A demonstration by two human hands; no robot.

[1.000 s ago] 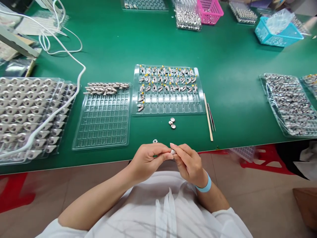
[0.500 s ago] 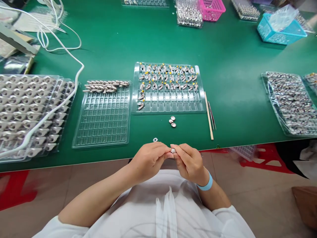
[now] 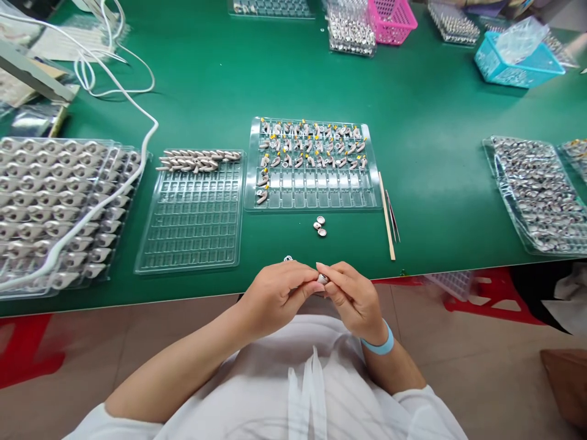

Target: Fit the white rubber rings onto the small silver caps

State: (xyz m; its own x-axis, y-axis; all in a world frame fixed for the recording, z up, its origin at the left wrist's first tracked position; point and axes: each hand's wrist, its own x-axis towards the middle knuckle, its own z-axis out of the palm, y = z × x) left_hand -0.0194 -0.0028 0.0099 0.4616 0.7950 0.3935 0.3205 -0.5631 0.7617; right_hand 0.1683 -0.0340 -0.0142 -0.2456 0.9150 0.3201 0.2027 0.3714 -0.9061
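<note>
My left hand (image 3: 275, 296) and my right hand (image 3: 351, 299) meet at the near edge of the green table (image 3: 413, 134), fingertips pinched together on one small grey-white part (image 3: 322, 279). A tiny silver ring (image 3: 288, 258) lies just beyond my left hand. Three small round silver caps (image 3: 320, 226) sit a little farther out. Behind them is a clear tray (image 3: 316, 194) whose back rows hold several grey parts with yellow tips. My right wrist wears a blue band.
A clear tray (image 3: 190, 226) with one row of grey parts lies left of centre. Stacked full trays (image 3: 59, 208) with a white cable (image 3: 114, 195) across them sit far left. A wooden stick (image 3: 386, 215) and tweezers (image 3: 392, 215) lie right. Trays of silver parts (image 3: 539, 192), pink basket (image 3: 392, 19), blue basket (image 3: 518, 61).
Both hands stay pinched on the small part at the table edge; the fingers shift only slightly. The view moves a little.
</note>
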